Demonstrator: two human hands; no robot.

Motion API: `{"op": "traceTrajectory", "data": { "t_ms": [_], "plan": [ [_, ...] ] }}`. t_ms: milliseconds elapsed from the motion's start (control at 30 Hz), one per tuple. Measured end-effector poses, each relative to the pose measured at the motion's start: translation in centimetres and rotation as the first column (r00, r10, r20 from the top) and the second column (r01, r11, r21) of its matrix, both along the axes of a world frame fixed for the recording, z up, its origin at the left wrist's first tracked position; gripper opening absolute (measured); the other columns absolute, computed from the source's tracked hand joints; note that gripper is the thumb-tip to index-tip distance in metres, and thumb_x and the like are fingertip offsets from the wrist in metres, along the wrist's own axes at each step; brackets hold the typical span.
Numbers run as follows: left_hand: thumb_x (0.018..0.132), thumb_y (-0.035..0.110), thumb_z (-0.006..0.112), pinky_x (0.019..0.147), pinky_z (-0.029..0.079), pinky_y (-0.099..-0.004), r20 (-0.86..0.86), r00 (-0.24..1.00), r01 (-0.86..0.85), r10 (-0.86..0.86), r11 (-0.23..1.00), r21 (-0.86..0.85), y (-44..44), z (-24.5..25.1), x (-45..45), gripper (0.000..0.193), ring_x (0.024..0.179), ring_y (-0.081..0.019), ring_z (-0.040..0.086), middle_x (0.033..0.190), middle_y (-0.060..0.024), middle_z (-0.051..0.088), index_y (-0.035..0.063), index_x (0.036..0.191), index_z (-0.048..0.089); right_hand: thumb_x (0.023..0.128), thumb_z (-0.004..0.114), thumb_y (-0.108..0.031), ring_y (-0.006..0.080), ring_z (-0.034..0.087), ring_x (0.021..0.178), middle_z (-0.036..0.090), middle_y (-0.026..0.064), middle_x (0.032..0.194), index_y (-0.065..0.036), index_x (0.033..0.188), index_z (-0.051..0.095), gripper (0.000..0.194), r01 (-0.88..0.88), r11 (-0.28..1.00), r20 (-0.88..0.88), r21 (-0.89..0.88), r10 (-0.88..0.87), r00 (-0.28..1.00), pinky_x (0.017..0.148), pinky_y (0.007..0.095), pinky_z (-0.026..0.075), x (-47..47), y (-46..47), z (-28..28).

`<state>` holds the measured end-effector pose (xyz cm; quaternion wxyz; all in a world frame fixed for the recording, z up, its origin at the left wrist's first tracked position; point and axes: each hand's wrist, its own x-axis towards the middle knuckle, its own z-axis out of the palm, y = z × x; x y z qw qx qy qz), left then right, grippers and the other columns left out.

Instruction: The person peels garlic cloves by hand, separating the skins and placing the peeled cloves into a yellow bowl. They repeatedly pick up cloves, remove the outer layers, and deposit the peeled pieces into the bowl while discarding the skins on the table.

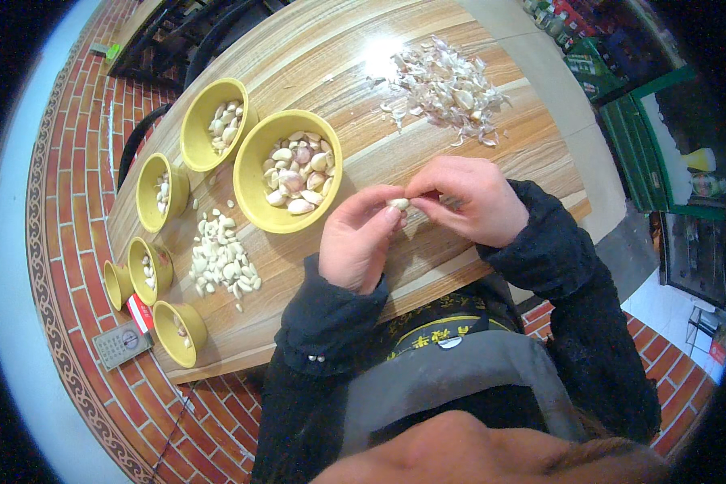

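Observation:
Between thumb and fingers, my left hand [363, 236] holds a pale garlic clove [398, 204] above the wooden table. The thumb and index finger of my right hand [470, 199] are pinched at the clove's right end; whether a bit of skin is between them is too small to tell. A large yellow bowl [249, 199] of unpeeled-looking cloves stands just left of my left hand. Farther left, a pile of peeled garlic cloves [221, 257] lies on the tabletop. Beyond my right hand, a heap of papery garlic skins [451, 85] is spread on the wood.
Several smaller yellow bowls, among them one at the back [196, 124] and one near the front left [172, 351], line the table's [314, 60] left side, holding some cloves. A black chair [134, 136] stands beyond the left edge. Green crates [629, 151] stand at the far right.

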<state>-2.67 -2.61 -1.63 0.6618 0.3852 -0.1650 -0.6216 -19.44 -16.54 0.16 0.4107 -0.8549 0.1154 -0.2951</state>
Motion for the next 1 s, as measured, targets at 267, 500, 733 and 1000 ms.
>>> {"op": "traceTrajectory", "data": {
  "t_ms": [267, 500, 733, 1000],
  "plan": [
    [0.095, 0.001, 0.067, 0.088, 0.052, -0.0283, 0.031, 0.999, 0.036, -0.038, 0.998, 0.056, 0.0, 0.2, -0.3, 0.031, 0.101, -0.0144, 0.064, 0.115, -0.0082, 0.069, -0.0009, 0.126, 0.063, 0.081, 0.075, 0.001, 0.0274, 0.068, 0.076, 0.067, 0.0108, 0.085, -0.004, 0.093, 0.066, 0.017, 0.028, 0.997, -0.006, -0.069, -0.028, 1.000, 0.065, 0.0342, 0.055, 0.3, 0.1, -0.3],
    [0.091, -0.003, 0.069, 0.086, 0.051, -0.0279, 0.159, 0.986, -0.048, 0.051, 0.999, -0.024, -0.2, 0.5, -0.9, 0.032, 0.101, -0.0135, 0.062, 0.113, -0.0055, 0.064, 0.0029, 0.121, 0.059, 0.080, 0.076, -0.003, 0.0281, 0.067, 0.074, 0.066, 0.0107, 0.083, -0.005, 0.096, 0.066, 0.020, 0.008, 1.000, -0.024, 0.004, -0.008, 1.000, 0.065, 0.0357, 0.055, 0.2, 0.7, 0.0],
    [0.081, -0.010, 0.071, 0.077, 0.056, -0.0277, 0.924, 0.345, -0.111, 0.168, 0.984, -0.137, 0.0, 1.2, -1.9, 0.056, 0.086, -0.0133, 0.064, 0.100, -0.0087, 0.064, 0.0009, 0.134, 0.055, 0.076, 0.077, -0.004, 0.0298, 0.066, 0.073, 0.065, 0.0094, 0.078, -0.006, 0.091, 0.066, 0.019, 0.017, 0.965, -0.021, -0.263, -0.024, 0.999, 0.064, 0.0387, 0.053, 0.5, 0.5, -0.8],
    [0.082, -0.010, 0.067, 0.078, 0.055, -0.0268, 0.872, 0.468, -0.109, 0.143, 0.989, -0.103, 0.1, 1.7, -1.9, 0.060, 0.088, -0.0124, 0.063, 0.104, -0.0075, 0.063, 0.0024, 0.139, 0.051, 0.081, 0.074, -0.014, 0.0328, 0.065, 0.069, 0.063, 0.0100, 0.076, -0.008, 0.086, 0.064, 0.012, 0.245, 0.944, -0.030, -0.222, -0.258, 0.966, 0.060, 0.0414, 0.051, 0.3, 0.1, -0.2]
  ]
}}
